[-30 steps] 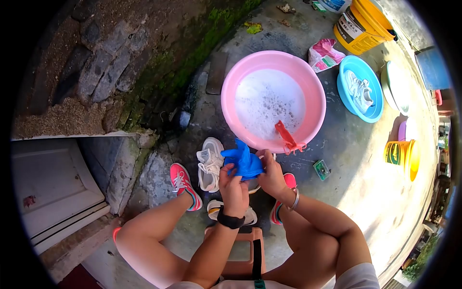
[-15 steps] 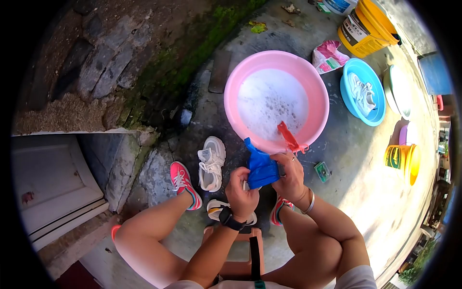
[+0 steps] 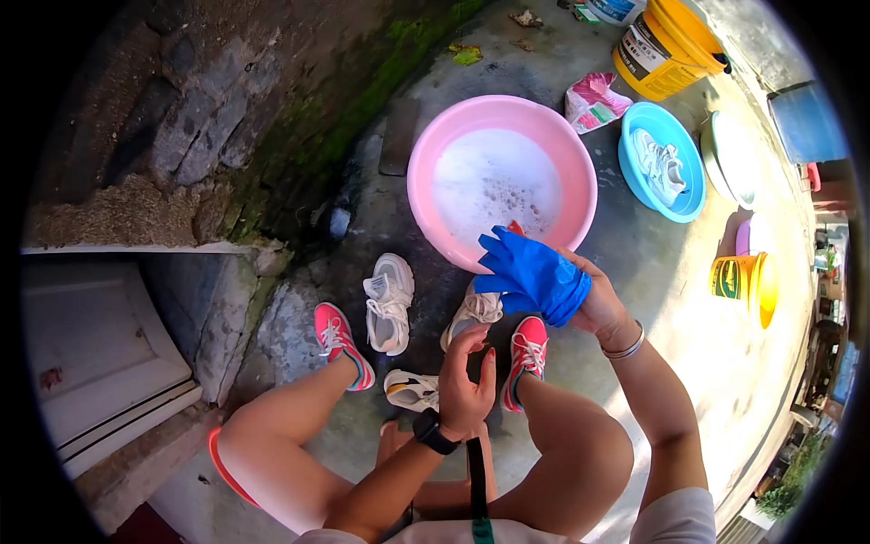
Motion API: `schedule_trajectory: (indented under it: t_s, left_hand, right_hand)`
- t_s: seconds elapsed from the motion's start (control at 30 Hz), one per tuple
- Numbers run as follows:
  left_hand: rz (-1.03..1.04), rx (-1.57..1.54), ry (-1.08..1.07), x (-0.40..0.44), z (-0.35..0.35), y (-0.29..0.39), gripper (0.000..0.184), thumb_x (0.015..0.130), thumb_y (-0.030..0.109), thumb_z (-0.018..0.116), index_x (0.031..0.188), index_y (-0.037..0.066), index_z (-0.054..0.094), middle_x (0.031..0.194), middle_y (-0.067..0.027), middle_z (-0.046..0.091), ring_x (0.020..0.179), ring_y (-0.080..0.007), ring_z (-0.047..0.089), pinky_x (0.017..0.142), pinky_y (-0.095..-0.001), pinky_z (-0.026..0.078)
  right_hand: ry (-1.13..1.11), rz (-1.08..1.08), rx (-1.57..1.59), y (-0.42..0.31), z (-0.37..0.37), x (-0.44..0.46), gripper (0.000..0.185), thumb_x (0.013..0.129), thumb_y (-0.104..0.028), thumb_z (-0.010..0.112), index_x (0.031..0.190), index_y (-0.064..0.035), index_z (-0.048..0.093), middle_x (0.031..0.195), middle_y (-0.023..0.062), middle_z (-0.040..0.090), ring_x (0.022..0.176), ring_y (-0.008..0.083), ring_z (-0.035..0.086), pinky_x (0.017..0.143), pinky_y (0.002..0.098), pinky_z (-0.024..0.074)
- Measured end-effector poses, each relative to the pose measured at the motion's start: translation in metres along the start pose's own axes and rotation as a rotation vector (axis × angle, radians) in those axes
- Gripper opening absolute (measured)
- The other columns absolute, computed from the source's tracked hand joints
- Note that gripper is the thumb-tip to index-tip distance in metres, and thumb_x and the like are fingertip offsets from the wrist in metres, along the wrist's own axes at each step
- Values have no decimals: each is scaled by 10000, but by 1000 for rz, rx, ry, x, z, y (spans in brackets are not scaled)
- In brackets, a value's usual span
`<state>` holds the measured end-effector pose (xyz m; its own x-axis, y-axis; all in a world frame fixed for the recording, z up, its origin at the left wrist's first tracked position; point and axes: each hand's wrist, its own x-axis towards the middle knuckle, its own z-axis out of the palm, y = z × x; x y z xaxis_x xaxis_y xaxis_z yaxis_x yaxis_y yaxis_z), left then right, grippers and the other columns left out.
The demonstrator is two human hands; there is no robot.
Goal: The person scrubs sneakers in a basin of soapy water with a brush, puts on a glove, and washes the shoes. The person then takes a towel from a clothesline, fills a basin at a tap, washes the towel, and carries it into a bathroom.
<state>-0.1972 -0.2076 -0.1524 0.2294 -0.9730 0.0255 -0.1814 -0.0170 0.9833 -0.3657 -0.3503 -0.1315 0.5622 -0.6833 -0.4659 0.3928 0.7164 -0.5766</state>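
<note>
We see bright sun washing out the ground (image 3: 689,390) at right (nearly white in places), shade over the mossy wall (image 3: 308,163), and strong fisheye curvature with black corners.

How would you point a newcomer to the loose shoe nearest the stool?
Start at the big pink basin of suds, then come down toward the pinkish stool. Just above it, partly hidden by the left hand, the shoe lies crosswise. Dark and yellow trim sets it apart from the paler pair nearer the basin.

Large yellow bucket (image 3: 664,56) and yellow-green leaf (image 3: 467,55) on grey concrete (image 3: 526,72).
</note>
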Motion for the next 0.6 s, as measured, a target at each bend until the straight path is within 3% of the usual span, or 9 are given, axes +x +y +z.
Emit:
schedule_trajectory:
  t_s: [0.1, 0.13, 0.2, 0.3, 0.33, 0.43, 0.47, 0.57, 0.6]
  left_hand:
    - [-127, -153, 97, 1, -19, 1, 268, 827, -14, 514, 1086, -24, 448, 1085, -139, 531, 950, -211, 565, 776, -281, 459]
    - [-152, -190, 128, 1, -28, 3, 267, 830, -18, 507, 1088, -26, 440, 1080, -131, 526, 952, -196, 563, 773, -273, 457]
    - [-152, -202, 168, -1, -51, 4, 292, 834, -48, 485, 1110, -21, 392, 1077, -121, 495, 945, -188, 560, 778, -269, 451]
    - [-175, -263, 207, -10, -83, 9, 302, 838, -56, 476, 1114, -9, 363, 1069, -109, 474, 921, -177, 556, 768, -263, 455]
    - [-203, -269, 195, -14, -93, 13, 306, 838, -57, 477, 1115, -7, 357, 1068, -107, 471, 916, -173, 555, 764, -259, 457]
    - [-231, -275, 133, -28, -110, 19, 306, 841, -55, 477, 1117, -4, 354, 1067, -110, 471, 908, -163, 554, 749, -247, 459]
    - [-223, -278, 114, -32, -112, 20, 304, 843, -53, 476, 1118, -3, 356, 1067, -111, 472, 906, -160, 554, 744, -243, 459]
    - [-281, -325, 103, -45, -113, 23, 310, 847, -45, 473, 1129, 22, 364, 1072, -109, 485, 887, -165, 558, 726, -246, 460]
    - [-305, -336, 103, -49, -115, 24, 314, 848, -51, 470, 1134, 20, 361, 1062, -110, 489, 879, -163, 560, 725, -245, 463]
  right_hand:
    - [-88, -94, -248, -25, -7, -55, 420, 906, -142, 452, 1280, 37, 382, 1238, 156, 484, 1116, 217, 487, 957, 340, 393]
    - [-71, -162, -566, -34, -7, -83, 419, 886, -73, 463, 1282, 37, 385, 1251, 153, 479, 1117, 202, 484, 955, 316, 382]
    - [-70, 74, -1082, -44, -34, -142, 507, 798, 94, 453, 1294, 12, 391, 1286, 144, 459, 1137, 203, 470, 947, 286, 353]
    - [6, 470, -747, -12, -51, -237, 539, 832, 51, 487, 1342, 4, 320, 1288, 70, 452, 1126, 128, 434, 941, 256, 346]
    - [45, 535, -607, 16, -55, -266, 522, 807, 111, 456, 1312, 31, 352, 1263, 115, 483, 1151, 164, 453, 979, 277, 333]
    - [162, 899, -256, 103, -47, -341, 507, 834, -73, 537, 1293, 51, 359, 1180, 115, 542, 1006, 172, 556, 843, 305, 455]
    - [213, 915, -36, 141, -46, -369, 480, 828, -64, 533, 1266, 60, 383, 1164, 120, 550, 1005, 188, 560, 838, 303, 458]
    - [-162, 289, -1149, 266, -43, -427, 329, 876, -169, 478, 1171, -23, 494, 1131, 117, 570, 997, 219, 571, 874, 358, 456]
    - [175, 410, -728, 267, -21, -418, 322, 881, -175, 466, 1160, -20, 507, 1130, 114, 573, 996, 203, 570, 875, 345, 454]
